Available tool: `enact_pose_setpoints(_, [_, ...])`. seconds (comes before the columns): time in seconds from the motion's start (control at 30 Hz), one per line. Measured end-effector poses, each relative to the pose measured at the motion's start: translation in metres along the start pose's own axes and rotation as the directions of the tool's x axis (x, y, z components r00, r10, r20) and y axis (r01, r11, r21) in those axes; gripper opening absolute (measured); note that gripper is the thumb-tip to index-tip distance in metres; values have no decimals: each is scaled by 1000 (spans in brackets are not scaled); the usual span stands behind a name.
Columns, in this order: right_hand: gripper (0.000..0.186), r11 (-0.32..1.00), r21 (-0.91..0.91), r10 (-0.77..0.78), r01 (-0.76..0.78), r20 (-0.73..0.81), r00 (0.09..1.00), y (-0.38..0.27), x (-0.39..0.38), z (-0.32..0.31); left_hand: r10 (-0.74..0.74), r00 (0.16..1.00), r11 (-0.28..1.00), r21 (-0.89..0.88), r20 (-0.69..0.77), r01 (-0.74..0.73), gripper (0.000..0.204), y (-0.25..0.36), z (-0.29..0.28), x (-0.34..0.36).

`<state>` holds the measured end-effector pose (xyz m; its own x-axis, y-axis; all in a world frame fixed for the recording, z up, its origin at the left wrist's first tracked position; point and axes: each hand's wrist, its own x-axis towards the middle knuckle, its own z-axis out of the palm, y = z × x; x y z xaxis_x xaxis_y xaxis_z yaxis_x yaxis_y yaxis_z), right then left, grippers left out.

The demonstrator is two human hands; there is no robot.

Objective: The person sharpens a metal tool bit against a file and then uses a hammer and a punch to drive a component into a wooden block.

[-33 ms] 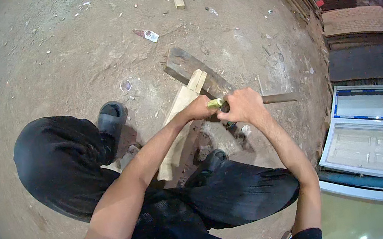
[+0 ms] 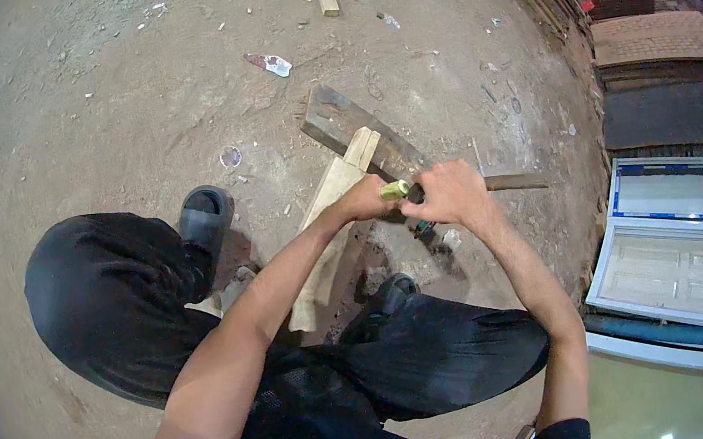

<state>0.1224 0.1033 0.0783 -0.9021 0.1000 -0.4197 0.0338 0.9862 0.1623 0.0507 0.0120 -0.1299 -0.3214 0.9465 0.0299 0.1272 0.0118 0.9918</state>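
My left hand (image 2: 364, 198) is closed around a short yellow-green handle (image 2: 395, 190), whose end sticks out toward my right hand. The rest of that tool is hidden. My right hand (image 2: 453, 191) is curled just right of it, thumb close to the handle's end. From its far side a narrow brown bar (image 2: 518, 182) juts out to the right; its kind cannot be made out. Below my hands a pale wooden piece (image 2: 325, 196) with a narrowed end rests across a dark, weathered plank (image 2: 369, 129) on the ground.
A dark, partly hidden object (image 2: 424, 228) lies beneath my right hand. My feet, in dark sandals (image 2: 206, 219), flank the pale wood. A small wood block (image 2: 328, 4) and scraps lie on the dirt floor. White framed panels (image 2: 672, 270) and stacked boards (image 2: 664, 41) stand at the right.
My right hand and the brown bar have shifted slightly to the right, the bar's outer end a little lower. My left hand stays in place on the handle.
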Motion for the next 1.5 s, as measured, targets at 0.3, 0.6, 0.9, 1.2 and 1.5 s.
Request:
enact_pose_setpoints(0.3, [58, 993, -117, 10, 3, 104, 994, -12, 7, 8, 92, 995, 979, 178, 50, -99, 21, -19, 2, -2])
enact_pose_setpoints(0.6, [58, 986, -99, 147, -138, 92, 985, 5, -10, -27, -20, 997, 991, 131, 78, 9, 31, 10, -5, -8])
enact_pose_setpoints(0.9, [61, 996, -54, 65, -65, -5, 998, -2, -1, -21, 128, 992, 981, 143, 4, -128, 32, -32, -9, -8])
enact_pose_setpoints(1.2, [67, 997, -57, 63, -60, 56, 996, -9, -3, -4, 95, 994, 991, 89, 53, -99, 26, -3, 0, -11])
enact_pose_setpoints(1.5, [52, 1000, -26, -4, 5, 33, 999, -15, -7, 26, 152, 988, 988, 37, 3, -152, 27, -9, -6, -5])
